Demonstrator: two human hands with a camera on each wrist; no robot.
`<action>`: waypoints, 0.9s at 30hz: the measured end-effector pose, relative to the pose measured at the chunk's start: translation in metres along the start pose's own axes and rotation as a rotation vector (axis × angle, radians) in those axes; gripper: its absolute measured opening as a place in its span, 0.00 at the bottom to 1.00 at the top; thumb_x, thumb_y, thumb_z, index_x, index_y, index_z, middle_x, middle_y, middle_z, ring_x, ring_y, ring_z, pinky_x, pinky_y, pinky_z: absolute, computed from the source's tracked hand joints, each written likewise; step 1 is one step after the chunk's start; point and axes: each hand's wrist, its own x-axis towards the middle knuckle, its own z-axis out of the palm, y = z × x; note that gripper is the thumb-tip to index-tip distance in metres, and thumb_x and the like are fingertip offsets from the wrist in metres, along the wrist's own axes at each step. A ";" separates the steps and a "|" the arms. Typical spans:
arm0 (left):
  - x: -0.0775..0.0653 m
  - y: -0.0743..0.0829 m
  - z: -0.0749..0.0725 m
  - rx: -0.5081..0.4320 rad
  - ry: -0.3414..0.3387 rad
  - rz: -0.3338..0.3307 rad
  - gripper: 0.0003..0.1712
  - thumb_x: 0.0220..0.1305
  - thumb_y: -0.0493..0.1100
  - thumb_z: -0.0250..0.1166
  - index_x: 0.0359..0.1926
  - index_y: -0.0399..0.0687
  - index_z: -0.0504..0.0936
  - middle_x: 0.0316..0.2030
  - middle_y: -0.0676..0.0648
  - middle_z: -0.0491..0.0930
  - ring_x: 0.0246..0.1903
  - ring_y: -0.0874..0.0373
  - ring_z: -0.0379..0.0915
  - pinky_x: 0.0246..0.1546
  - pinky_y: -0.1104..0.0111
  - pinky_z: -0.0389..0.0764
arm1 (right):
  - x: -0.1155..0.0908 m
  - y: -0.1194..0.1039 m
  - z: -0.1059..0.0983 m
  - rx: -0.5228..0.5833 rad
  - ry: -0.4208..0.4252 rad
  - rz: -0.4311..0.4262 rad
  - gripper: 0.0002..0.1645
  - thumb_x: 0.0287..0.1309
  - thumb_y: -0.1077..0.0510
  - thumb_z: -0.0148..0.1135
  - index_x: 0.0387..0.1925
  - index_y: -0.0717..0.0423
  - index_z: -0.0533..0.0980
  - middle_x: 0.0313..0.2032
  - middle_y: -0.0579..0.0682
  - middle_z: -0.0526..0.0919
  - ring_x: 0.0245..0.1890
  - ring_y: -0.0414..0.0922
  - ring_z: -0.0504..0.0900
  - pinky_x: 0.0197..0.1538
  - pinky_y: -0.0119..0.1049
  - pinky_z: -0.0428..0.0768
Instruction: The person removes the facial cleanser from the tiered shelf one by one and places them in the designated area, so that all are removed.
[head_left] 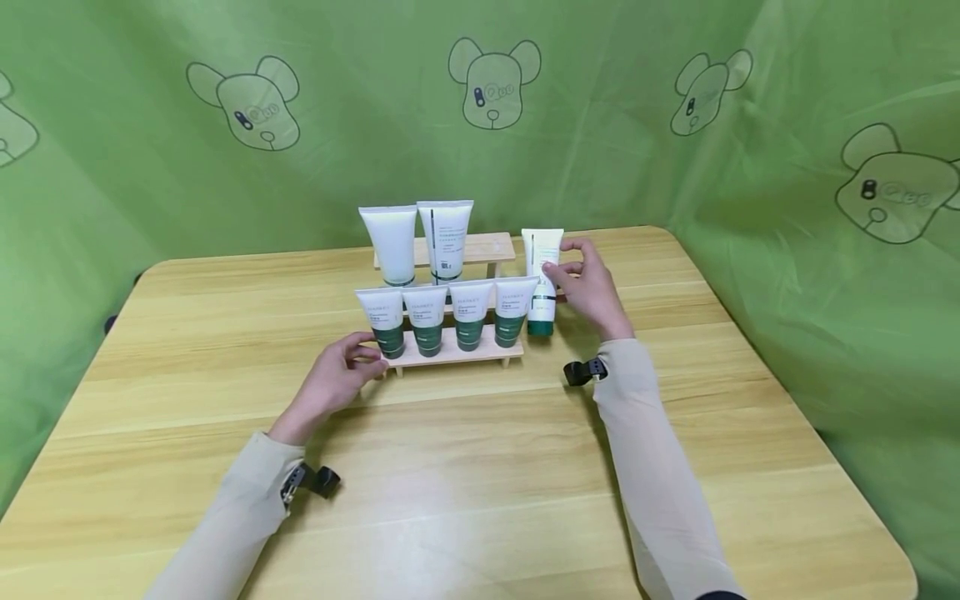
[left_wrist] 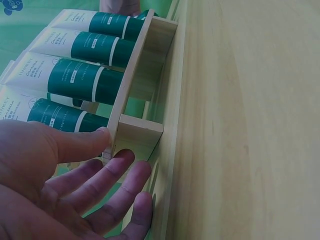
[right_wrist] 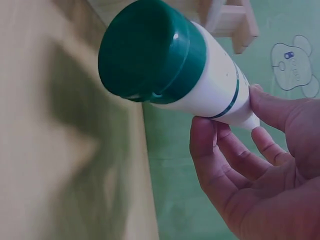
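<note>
My right hand [head_left: 592,287] pinches a white squeeze tube [right_wrist: 220,75] with a green cap between thumb and fingers. The tube is cap down beside the right end of a tiered wooden display rack [head_left: 457,353], its cap raised above the table in the right wrist view. At the rack's left end, my left hand [head_left: 341,375] holds the lower shelf's corner, thumb at the edge and fingers curled close by. Several small white-and-green tubes [left_wrist: 85,80] stand in a row on that shelf. Two larger white tubes [head_left: 392,242] stand behind them.
The rack's top tier [head_left: 491,247] shows behind the tubes, to their right. Everything stands on a light wooden table [head_left: 450,467]. A green curtain [head_left: 600,125] with bear-head drawings hangs behind and to the sides.
</note>
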 end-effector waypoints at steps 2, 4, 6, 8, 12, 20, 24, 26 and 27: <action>0.000 0.000 0.000 -0.001 -0.002 -0.002 0.32 0.71 0.38 0.64 0.73 0.40 0.68 0.58 0.35 0.81 0.52 0.44 0.80 0.46 0.62 0.81 | 0.001 0.004 0.002 -0.009 -0.016 0.015 0.31 0.73 0.51 0.60 0.70 0.52 0.60 0.54 0.62 0.80 0.47 0.53 0.83 0.48 0.44 0.86; 0.000 0.000 0.000 -0.002 -0.003 -0.004 0.32 0.71 0.38 0.64 0.73 0.40 0.67 0.58 0.35 0.80 0.53 0.44 0.80 0.47 0.61 0.81 | 0.002 0.007 0.004 -0.014 -0.031 0.031 0.31 0.73 0.52 0.60 0.70 0.52 0.60 0.55 0.63 0.80 0.47 0.53 0.83 0.50 0.48 0.85; 0.000 0.000 0.000 -0.005 -0.004 -0.005 0.32 0.71 0.38 0.64 0.73 0.40 0.67 0.58 0.35 0.80 0.53 0.44 0.80 0.48 0.60 0.81 | 0.003 0.009 0.006 -0.022 -0.046 0.044 0.31 0.74 0.53 0.59 0.71 0.53 0.60 0.55 0.63 0.79 0.47 0.53 0.82 0.52 0.51 0.84; 0.000 0.000 0.000 -0.007 -0.004 -0.004 0.32 0.70 0.37 0.64 0.73 0.40 0.67 0.58 0.35 0.80 0.53 0.44 0.80 0.49 0.59 0.81 | 0.004 0.012 0.008 -0.030 -0.059 0.054 0.30 0.74 0.54 0.58 0.71 0.53 0.60 0.55 0.63 0.79 0.47 0.54 0.82 0.53 0.53 0.84; 0.000 0.000 0.000 -0.005 0.000 0.000 0.32 0.70 0.38 0.64 0.72 0.40 0.68 0.58 0.35 0.81 0.52 0.44 0.80 0.48 0.59 0.81 | 0.005 0.015 0.010 -0.037 -0.080 0.071 0.30 0.75 0.55 0.56 0.71 0.54 0.59 0.55 0.64 0.78 0.46 0.54 0.82 0.53 0.53 0.84; 0.000 0.000 0.001 0.009 0.004 0.004 0.32 0.70 0.38 0.65 0.72 0.40 0.68 0.57 0.35 0.81 0.51 0.45 0.81 0.46 0.61 0.82 | 0.007 0.018 0.014 -0.071 -0.111 0.117 0.21 0.76 0.57 0.53 0.63 0.56 0.61 0.48 0.62 0.80 0.37 0.50 0.83 0.47 0.48 0.85; -0.001 0.000 0.001 0.012 0.003 0.004 0.32 0.71 0.38 0.64 0.72 0.40 0.68 0.57 0.35 0.81 0.51 0.45 0.81 0.46 0.61 0.82 | 0.008 0.021 0.017 -0.100 -0.125 0.127 0.15 0.76 0.56 0.52 0.58 0.57 0.66 0.43 0.60 0.80 0.36 0.51 0.83 0.43 0.44 0.86; -0.001 0.001 0.001 0.013 0.003 0.002 0.32 0.71 0.38 0.64 0.72 0.40 0.68 0.57 0.35 0.81 0.51 0.45 0.81 0.46 0.61 0.81 | 0.009 0.023 0.018 -0.112 -0.134 0.124 0.15 0.76 0.56 0.53 0.57 0.58 0.67 0.41 0.59 0.80 0.36 0.52 0.83 0.41 0.42 0.86; -0.001 0.001 0.001 0.012 0.004 0.002 0.32 0.71 0.38 0.64 0.72 0.40 0.67 0.57 0.35 0.81 0.51 0.45 0.81 0.46 0.61 0.81 | 0.009 0.024 0.018 -0.114 -0.136 0.126 0.15 0.76 0.56 0.53 0.56 0.58 0.68 0.40 0.58 0.80 0.35 0.51 0.83 0.40 0.41 0.86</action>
